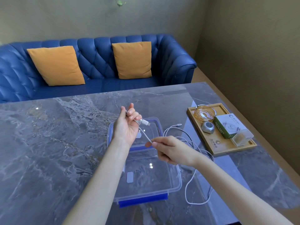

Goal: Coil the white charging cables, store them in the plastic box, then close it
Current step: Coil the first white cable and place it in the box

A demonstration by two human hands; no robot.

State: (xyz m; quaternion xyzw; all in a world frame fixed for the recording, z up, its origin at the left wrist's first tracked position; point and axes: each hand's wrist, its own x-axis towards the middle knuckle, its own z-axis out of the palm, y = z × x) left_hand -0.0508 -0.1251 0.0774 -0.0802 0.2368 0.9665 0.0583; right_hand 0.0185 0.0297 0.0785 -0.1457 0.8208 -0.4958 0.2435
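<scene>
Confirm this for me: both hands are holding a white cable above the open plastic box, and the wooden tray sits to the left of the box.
Wrong on the tray. The head view shows the wooden tray to the right of the plastic box. The rest holds: left hand and right hand hold the white cable above the open box.

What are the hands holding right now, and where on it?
A white cable. The left hand grips it near the plug end; the right hand pinches it a little further along.

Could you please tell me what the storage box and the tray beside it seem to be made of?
The clear storage box with blue latches looks like glossy transparent plastic: the tabletop shows through it. The shallow rectangular tan tray looks like pale matte wood or bamboo, judging by its colour.
</scene>
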